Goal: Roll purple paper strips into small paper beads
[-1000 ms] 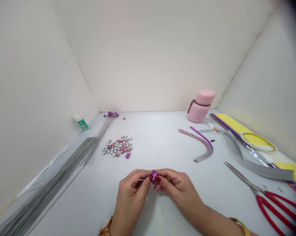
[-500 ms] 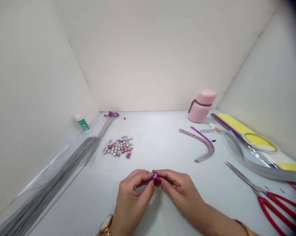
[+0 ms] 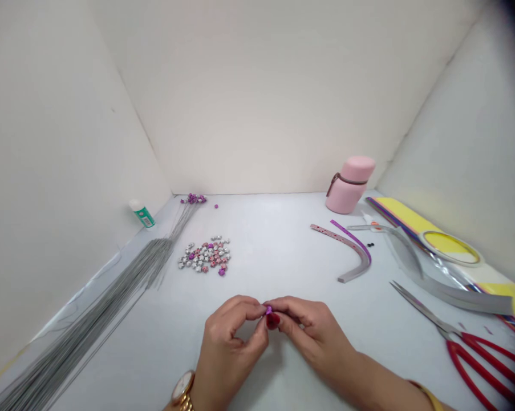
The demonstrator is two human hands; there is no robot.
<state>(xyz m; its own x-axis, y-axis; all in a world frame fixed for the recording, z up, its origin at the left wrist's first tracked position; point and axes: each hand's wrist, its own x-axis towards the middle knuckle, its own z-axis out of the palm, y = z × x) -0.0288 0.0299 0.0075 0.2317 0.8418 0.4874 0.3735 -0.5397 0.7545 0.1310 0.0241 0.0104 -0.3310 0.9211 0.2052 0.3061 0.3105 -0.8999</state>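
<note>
Purple star (image 3: 268, 310) was held up over the white table (image 3: 266, 228), pinched right where the two hands met. The left hand (image 3: 229, 342) and the right hand (image 3: 312, 334) were curled in small and held it with their fingertips. A big bunch of thin gray wires (image 3: 94, 308) lay to the left, red scissors (image 3: 475, 359) lay to the right, and a little pile of shiny stars (image 3: 205, 255) sat ahead.

No legible text, even on the green tube (image 3: 143, 217).
</note>
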